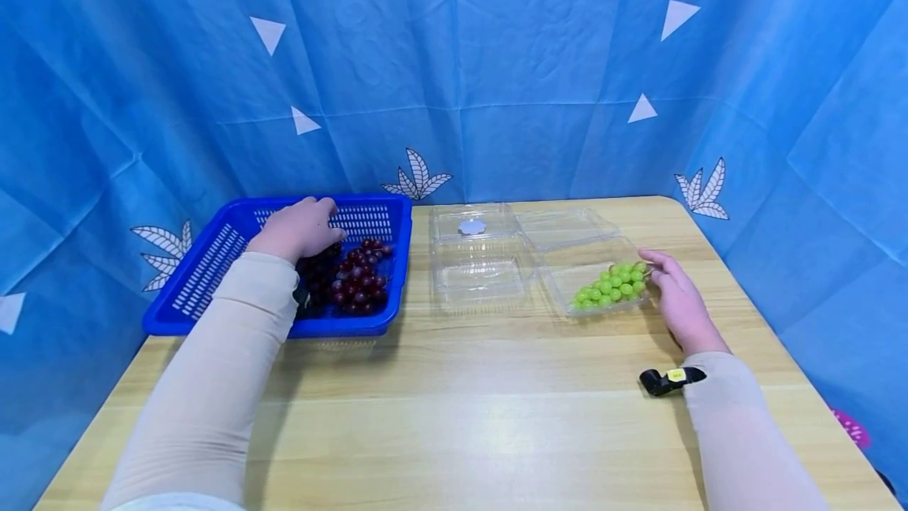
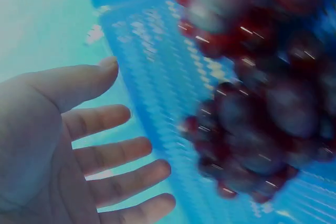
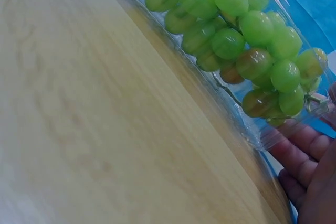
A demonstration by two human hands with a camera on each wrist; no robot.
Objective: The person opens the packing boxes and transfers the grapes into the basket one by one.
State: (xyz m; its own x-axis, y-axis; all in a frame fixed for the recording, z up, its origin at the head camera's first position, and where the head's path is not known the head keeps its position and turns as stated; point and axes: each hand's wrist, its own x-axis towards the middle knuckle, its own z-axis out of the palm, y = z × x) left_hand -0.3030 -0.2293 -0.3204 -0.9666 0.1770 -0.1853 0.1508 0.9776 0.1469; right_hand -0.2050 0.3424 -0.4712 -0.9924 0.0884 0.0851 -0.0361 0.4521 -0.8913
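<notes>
In the head view, my left hand (image 1: 298,229) is over the blue plastic basket (image 1: 397,259), above bunches of dark red grapes (image 1: 359,278). Its fingers (image 2: 123,153) are spread and hold nothing in the left wrist view, with the red grapes (image 2: 247,135) off to one side. My right hand (image 1: 679,294) grips the right end of a clear plastic container (image 1: 567,274), close to the stem of a green grape bunch (image 1: 613,284) lying in it. In the right wrist view, fingers (image 3: 302,153) reach round the container's corner beside the green grapes (image 3: 257,51).
A second clear plastic container (image 1: 482,259), its lid raised behind, stands between the basket and the green grapes. Both containers and the basket are on a light wooden table (image 1: 468,408). A blue patterned curtain (image 1: 525,61) hangs behind and at both sides.
</notes>
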